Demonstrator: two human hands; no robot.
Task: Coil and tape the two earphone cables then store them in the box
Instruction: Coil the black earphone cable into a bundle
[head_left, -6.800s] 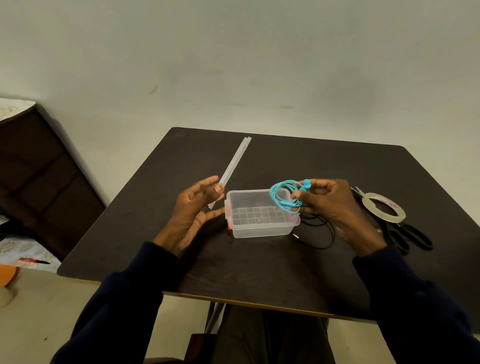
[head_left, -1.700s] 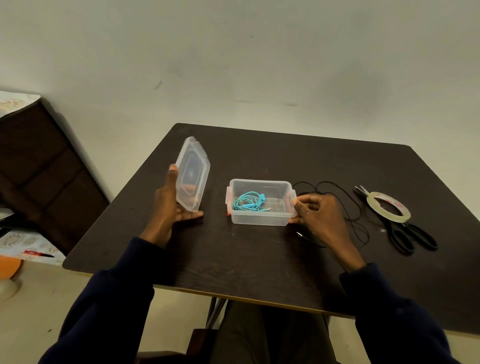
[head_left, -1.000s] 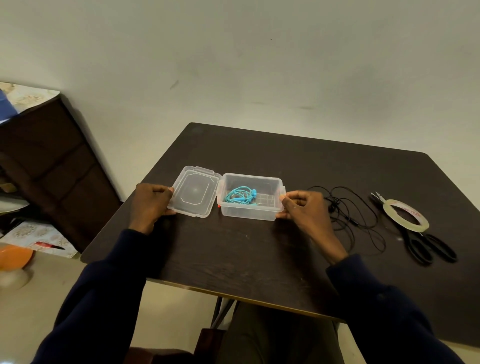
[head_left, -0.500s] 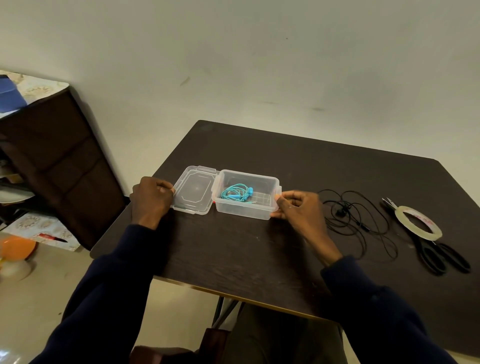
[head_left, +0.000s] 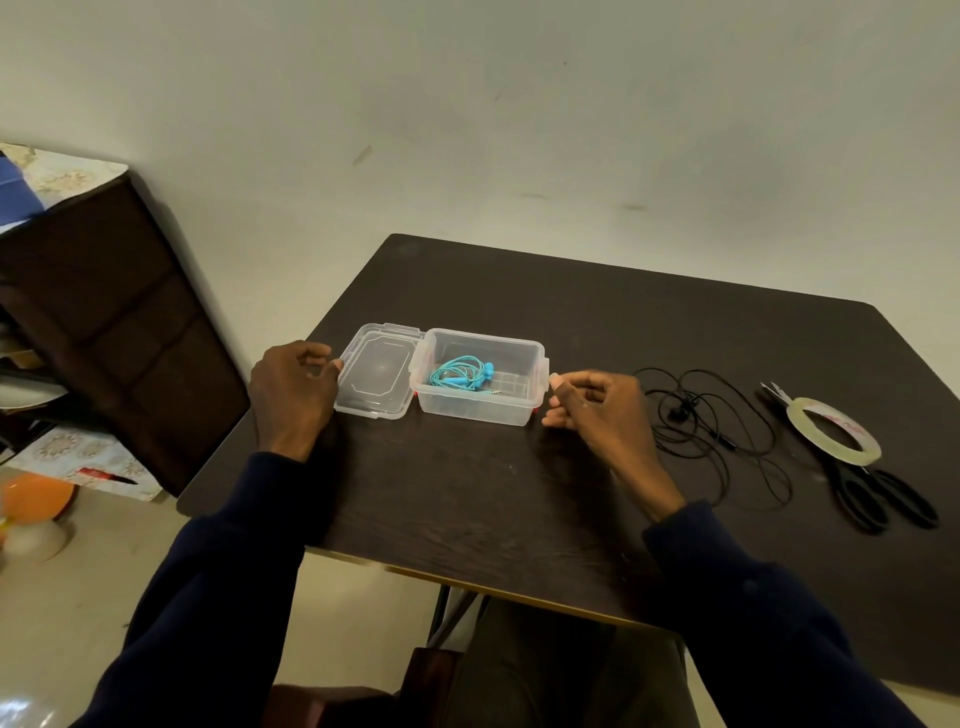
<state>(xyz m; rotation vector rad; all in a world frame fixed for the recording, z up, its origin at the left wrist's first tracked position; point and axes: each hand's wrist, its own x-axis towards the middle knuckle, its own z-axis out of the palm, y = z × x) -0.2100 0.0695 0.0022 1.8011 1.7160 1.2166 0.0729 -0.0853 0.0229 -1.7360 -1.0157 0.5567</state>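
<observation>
Lid (head_left: 378, 370), upright in the left hand (head_left: 293, 395) 1.7 s ago, now lies flat on the bench (head_left: 467, 493), left of centre, against the open box (head_left: 475, 408). Blue earphones (head_left: 462, 376) coiled inside box. Left hand curled at lid's left edge, touching it; grip cannot be told. Right hand (head_left: 597, 410) loosely curled, released, just beside box's right end. Black earphones (head_left: 711, 431) loose at right, near tape (head_left: 844, 455) and scissors (head_left: 883, 499).
</observation>
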